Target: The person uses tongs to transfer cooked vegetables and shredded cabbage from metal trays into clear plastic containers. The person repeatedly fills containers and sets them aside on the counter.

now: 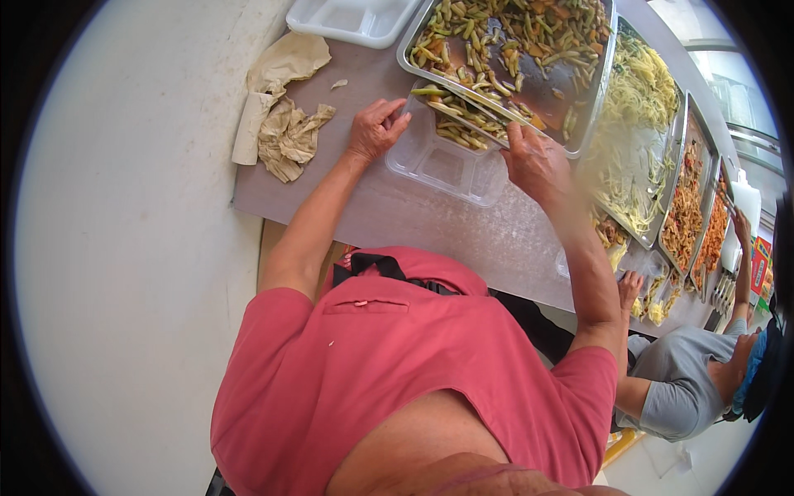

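Observation:
A clear plastic food container (440, 172) with compartments lies on the table, partly under the front edge of a large metal tray (403, 56). Green bean pieces (461, 132) sit in its far part. My left hand (379, 130) has its fingers curled at the container's left rim, seemingly gripping it. In my right hand (536, 161) are metal tongs (471, 116), slanting to the left over the container, with bean pieces along them. The tray holds cooked green beans with orange pieces in brown sauce (529, 58); its middle shows mostly sauce.
Crumpled brown paper (294, 136) and a paper roll (248, 128) lie left, near a white compartment container (356, 18). To the right stand trays of shredded pale vegetable (637, 87) and reddish-brown food (688, 202). A co-worker in grey (691, 384) reaches over filled containers (657, 293).

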### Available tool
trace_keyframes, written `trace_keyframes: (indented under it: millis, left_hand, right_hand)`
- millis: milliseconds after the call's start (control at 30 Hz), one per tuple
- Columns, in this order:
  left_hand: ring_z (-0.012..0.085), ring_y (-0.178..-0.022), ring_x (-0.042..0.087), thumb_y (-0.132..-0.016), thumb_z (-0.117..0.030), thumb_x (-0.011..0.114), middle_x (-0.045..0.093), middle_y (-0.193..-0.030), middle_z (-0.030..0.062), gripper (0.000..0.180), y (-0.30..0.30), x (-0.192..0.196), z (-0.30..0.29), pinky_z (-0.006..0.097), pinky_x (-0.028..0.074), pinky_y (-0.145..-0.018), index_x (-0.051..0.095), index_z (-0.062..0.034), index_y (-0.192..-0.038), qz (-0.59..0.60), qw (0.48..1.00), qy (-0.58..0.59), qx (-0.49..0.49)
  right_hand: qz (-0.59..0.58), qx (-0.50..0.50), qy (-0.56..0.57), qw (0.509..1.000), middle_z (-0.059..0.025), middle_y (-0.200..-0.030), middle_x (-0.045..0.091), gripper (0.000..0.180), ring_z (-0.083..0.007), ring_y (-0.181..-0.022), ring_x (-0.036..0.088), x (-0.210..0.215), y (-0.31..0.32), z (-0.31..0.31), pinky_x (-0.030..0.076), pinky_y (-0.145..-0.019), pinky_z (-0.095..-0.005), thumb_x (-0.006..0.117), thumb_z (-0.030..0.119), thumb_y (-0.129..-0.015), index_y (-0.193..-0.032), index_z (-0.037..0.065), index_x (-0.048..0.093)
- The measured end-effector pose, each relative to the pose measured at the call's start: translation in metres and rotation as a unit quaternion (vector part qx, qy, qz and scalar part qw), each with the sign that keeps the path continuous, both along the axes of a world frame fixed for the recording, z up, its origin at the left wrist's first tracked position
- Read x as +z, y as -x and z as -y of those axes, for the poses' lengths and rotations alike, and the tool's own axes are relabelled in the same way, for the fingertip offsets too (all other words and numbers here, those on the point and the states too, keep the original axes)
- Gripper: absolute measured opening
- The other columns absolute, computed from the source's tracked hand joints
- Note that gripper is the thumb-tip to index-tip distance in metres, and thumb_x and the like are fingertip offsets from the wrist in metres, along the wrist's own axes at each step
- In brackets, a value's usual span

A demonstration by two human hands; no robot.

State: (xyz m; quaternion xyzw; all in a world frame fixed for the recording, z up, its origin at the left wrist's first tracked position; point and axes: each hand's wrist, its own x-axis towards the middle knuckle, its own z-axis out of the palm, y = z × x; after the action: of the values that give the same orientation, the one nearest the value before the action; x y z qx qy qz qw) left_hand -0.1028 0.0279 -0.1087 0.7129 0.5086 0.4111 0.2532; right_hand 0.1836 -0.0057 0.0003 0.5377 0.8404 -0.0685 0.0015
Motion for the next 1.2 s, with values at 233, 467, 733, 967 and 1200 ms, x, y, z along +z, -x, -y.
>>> trace_keyframes:
  millis: [233, 467, 733, 967, 1200]
  left_hand:
    - [0.0105, -0.051, 0.049, -0.075, -0.009, 0.071, 0.056, -0.066, 0.0024, 0.026, 0.0, -0.002, 0.003, 0.025, 0.043, -0.05, 0.068, -0.0058, -0.101, -0.011, 1.0, 0.004, 0.011]
    - [0.0106, -0.052, 0.051, -0.075, -0.01, 0.071, 0.057, -0.068, 0.0027, 0.024, -0.001, -0.001, 0.004, 0.026, 0.044, -0.051, 0.068, -0.0056, -0.099, -0.014, 1.0, 0.011, 0.02]
    - [0.0137, -0.051, 0.054, -0.075, -0.012, 0.07, 0.058, -0.068, 0.0041, 0.024, 0.0, -0.002, 0.0, 0.027, 0.046, -0.05, 0.068, -0.007, -0.098, -0.012, 1.0, 0.001, 0.012]
    - [0.0133, -0.05, 0.052, -0.074, -0.011, 0.07, 0.057, -0.067, 0.0032, 0.024, -0.003, -0.003, 0.001, 0.027, 0.045, -0.05, 0.068, -0.0075, -0.098, -0.011, 1.0, 0.011, 0.021]
    - [0.0129, -0.05, 0.051, -0.074, -0.011, 0.071, 0.056, -0.067, 0.0022, 0.024, 0.0, -0.006, 0.003, 0.027, 0.045, -0.049, 0.067, -0.0076, -0.098, -0.025, 0.999, -0.003, 0.028]
  right_hand:
    - [-0.009, -0.025, -0.007, 1.0, -0.0146, -0.08, 0.06, 0.026, -0.0323, -0.071, 0.065, 0.025, -0.012, 0.028, 0.052, -0.059, -0.0411, 0.064, 0.019, -0.083, -0.097, 0.002, 0.052]
    - [-0.046, -0.024, -0.024, 0.998, -0.0139, -0.075, 0.06, 0.017, -0.0319, -0.065, 0.064, 0.019, -0.007, 0.024, 0.053, -0.056, -0.0417, 0.06, 0.017, -0.085, -0.091, 0.004, 0.05]
    - [-0.036, 0.001, -0.062, 0.997, -0.0139, -0.076, 0.061, 0.012, -0.0323, -0.068, 0.065, -0.007, 0.012, -0.001, 0.053, -0.057, -0.0424, 0.056, 0.01, -0.082, -0.091, 0.004, 0.051]
    - [-0.043, -0.055, 0.0, 0.998, -0.0125, -0.075, 0.058, 0.023, -0.0328, -0.066, 0.064, -0.009, 0.002, 0.047, 0.052, -0.056, -0.0428, 0.063, 0.02, -0.084, -0.096, 0.006, 0.051]
    - [-0.105, -0.129, -0.041, 0.985, -0.0135, -0.077, 0.059, 0.022, -0.0346, -0.067, 0.063, -0.005, -0.019, 0.07, 0.052, -0.056, -0.0435, 0.063, 0.019, -0.084, -0.098, 0.006, 0.051]
